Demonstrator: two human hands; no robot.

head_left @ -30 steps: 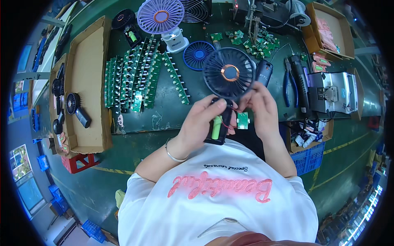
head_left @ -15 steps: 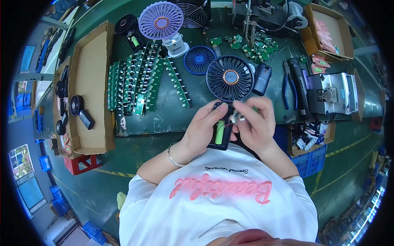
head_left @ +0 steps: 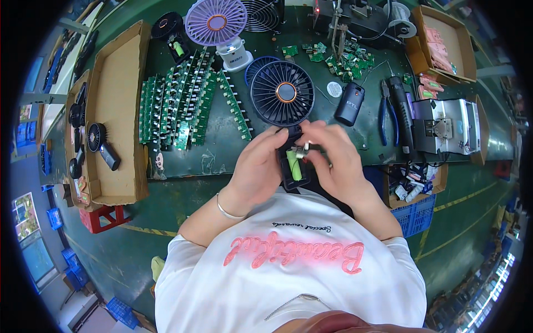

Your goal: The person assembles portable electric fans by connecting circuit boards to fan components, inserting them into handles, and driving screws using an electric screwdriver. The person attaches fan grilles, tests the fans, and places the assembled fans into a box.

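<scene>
One round black plastic fan (head_left: 282,93), with thin radial ribs and a copper-coloured hub ring, is just toward 12 o'clock of centre; its open black handle (head_left: 285,180) extends toward 6 o'clock, with one green cylindrical battery (head_left: 295,165) inside. The left hand (head_left: 256,166) curls around the handle, thumb near its top; the right hand (head_left: 337,151) has bent fingers beside a small white part (head_left: 304,150), and whether they pinch it I cannot tell. At 2 o'clock are one rounded black case (head_left: 350,104) bearing white lettering and one pair of blue-handled pliers (head_left: 387,99). One purple ribbed fan (head_left: 216,22) stands at 11 o'clock; at 10 o'clock, green circuit-board strips (head_left: 181,119) overlap, too crowded to count. Pink raised lettering (head_left: 294,252) crosses the white fabric shirt (head_left: 194,288) at 6 o'clock.
</scene>
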